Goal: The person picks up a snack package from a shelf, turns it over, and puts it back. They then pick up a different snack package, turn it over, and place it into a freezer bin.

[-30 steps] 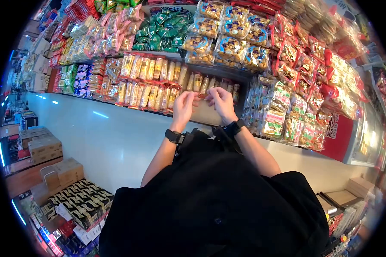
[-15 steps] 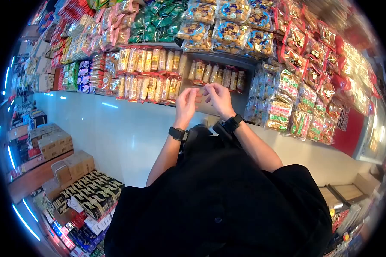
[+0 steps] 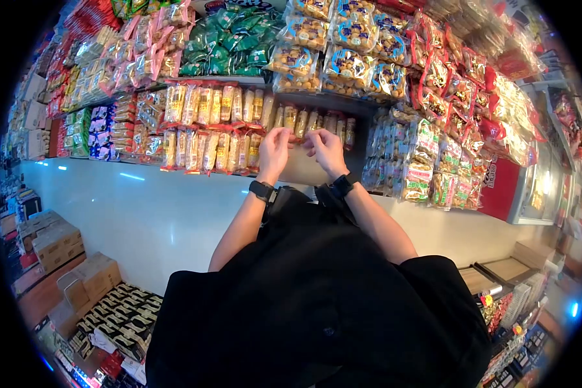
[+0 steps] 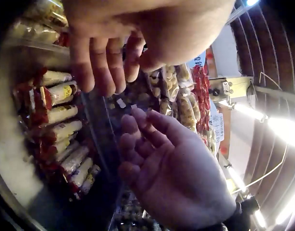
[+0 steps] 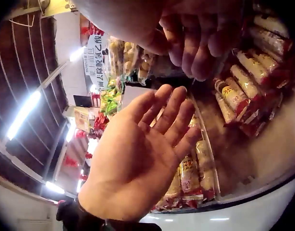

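The head camera looks forward and steeply down from above the black-shirted torso [image 3: 317, 304], the widest and farthest view, with the bare left hand [image 3: 275, 155] and bare right hand [image 3: 328, 153] small near its centre. The left wrist camera sits close to the left hand, facing across to the right one, its picture turned sideways with the dark slatted ceiling [image 4: 256, 53] at right. The right wrist camera faces oppositely, equally close, ceiling at left. All three share both hands and the clear-plastic cylindrical packets with red ends [image 4: 61, 113].
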The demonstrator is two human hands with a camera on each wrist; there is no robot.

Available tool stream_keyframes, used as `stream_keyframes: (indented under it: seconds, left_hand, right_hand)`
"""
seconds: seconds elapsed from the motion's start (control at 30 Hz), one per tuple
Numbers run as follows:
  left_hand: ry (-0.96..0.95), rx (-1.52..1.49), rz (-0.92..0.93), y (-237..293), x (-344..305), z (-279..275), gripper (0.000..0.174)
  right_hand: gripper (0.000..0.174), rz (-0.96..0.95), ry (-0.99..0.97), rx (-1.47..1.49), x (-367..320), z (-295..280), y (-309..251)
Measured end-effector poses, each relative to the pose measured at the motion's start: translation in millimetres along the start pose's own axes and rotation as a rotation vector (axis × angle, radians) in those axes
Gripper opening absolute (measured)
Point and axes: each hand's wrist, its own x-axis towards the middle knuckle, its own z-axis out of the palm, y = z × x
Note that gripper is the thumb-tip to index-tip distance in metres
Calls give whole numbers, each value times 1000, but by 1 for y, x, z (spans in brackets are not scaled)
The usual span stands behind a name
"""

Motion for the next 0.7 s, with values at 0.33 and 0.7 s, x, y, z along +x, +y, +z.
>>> stream_keyframes:
  seconds: [0.33,0.7]
  left_hand:
    - [13,436,150,-56,53,3,35]
    - [-60,502,32,-76,69,0,41]
  right_hand:
    - [36,106,-64,-163,58,22,56]
    - [52,272,-12,83,71,46,63]
